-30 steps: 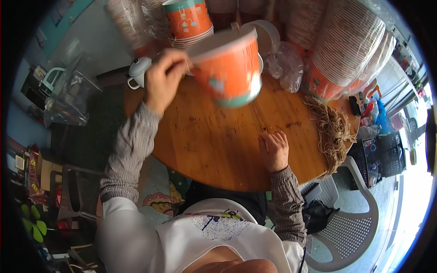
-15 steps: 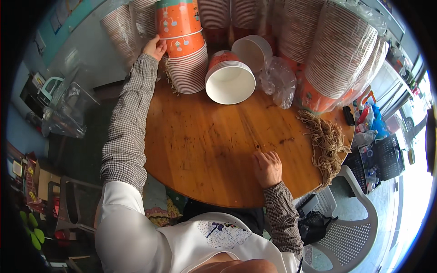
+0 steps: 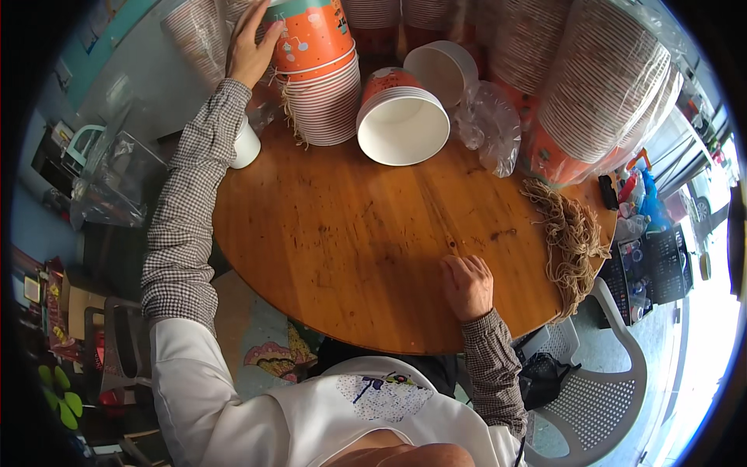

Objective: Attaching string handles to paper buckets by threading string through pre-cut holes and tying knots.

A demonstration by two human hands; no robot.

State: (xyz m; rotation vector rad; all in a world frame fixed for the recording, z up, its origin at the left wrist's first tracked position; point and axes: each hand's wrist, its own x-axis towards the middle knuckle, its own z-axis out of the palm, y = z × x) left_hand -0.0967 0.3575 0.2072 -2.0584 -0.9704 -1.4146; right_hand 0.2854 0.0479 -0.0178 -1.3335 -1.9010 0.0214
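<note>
At the back left of the table my left hand (image 3: 254, 48) is raised against the left side of an orange paper bucket (image 3: 313, 35). Its fingers stretch upward with the thumb apart, and the fingertips run close to the picture's upper edge. This bucket tops a stack of nested paper buckets (image 3: 323, 113) with white rims. Strands of string hang down the stack's left side. My right hand (image 3: 469, 288) rests on the front right of the round wooden table (image 3: 350, 233), its fingers curled in and nothing visible in them.
Several nested buckets (image 3: 405, 128) lie tipped with the opening toward me. A single white bucket (image 3: 440, 74) and crumpled clear plastic (image 3: 489, 128) sit behind. Bagged bucket stacks (image 3: 603, 97) line the back. Tan strings (image 3: 572, 241) lie at right; a white cup (image 3: 247, 145) stands by my left forearm.
My left hand has moved up and left from the stack's side to the upper bucket, its fingers now stretched. A white cup shows beside that forearm. The view has shifted slightly; my right hand stays put.
</note>
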